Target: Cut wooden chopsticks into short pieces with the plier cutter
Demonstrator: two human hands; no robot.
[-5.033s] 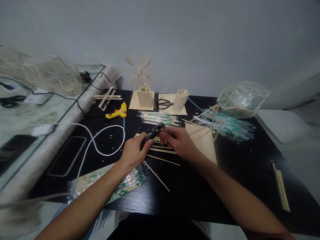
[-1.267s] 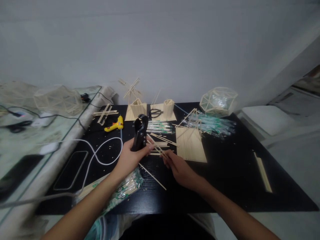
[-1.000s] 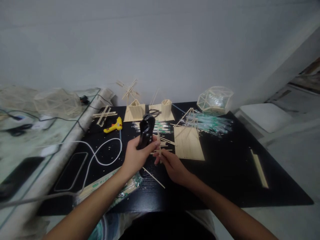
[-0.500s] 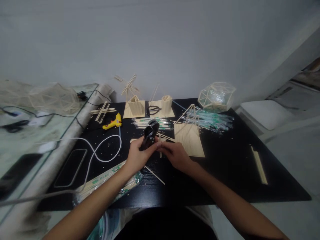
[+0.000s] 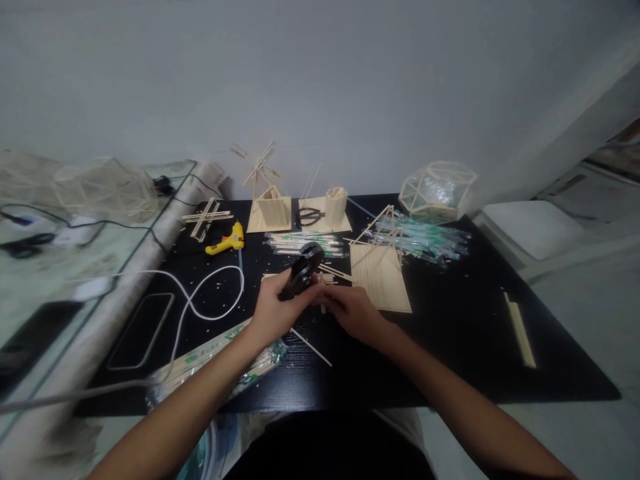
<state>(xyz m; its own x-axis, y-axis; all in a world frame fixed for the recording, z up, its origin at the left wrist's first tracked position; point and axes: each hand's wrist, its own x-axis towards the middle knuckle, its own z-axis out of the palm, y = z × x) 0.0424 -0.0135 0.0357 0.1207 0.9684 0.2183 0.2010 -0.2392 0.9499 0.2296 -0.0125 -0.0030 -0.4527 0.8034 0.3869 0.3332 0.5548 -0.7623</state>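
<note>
Two forearms rise from the bottom edge of the frame and meet just below its middle. Nearest, at lower left, a clear packet of bamboo sticks lies on the black table, partly under the left forearm. One loose stick lies slantwise on the table just below the hands.

At centre the left hand is clenched around the handles of black cutting pliers, whose head tilts up and to the right. Touching it from the right, the right hand pinches a short thin stick between its fingertips, right beside the pliers' head; whether the stick sits between the blades is too small to tell.

Left of the hands a white cable loops over the table. Right of them lies a flat wooden square panel with a stick pyramid frame at its far edge. Several cut sticks are scattered just beyond the pliers, and wrapped stick bundles lie farther up.

At centre right a pair of pale strips rests well apart from everything else.

Toward the top of the table are a yellow glue gun, a small stick windmill, black scissors on a wooden base, a stick cup, and at upper right a faceted stick polyhedron behind green-tinted wrappers.
</note>
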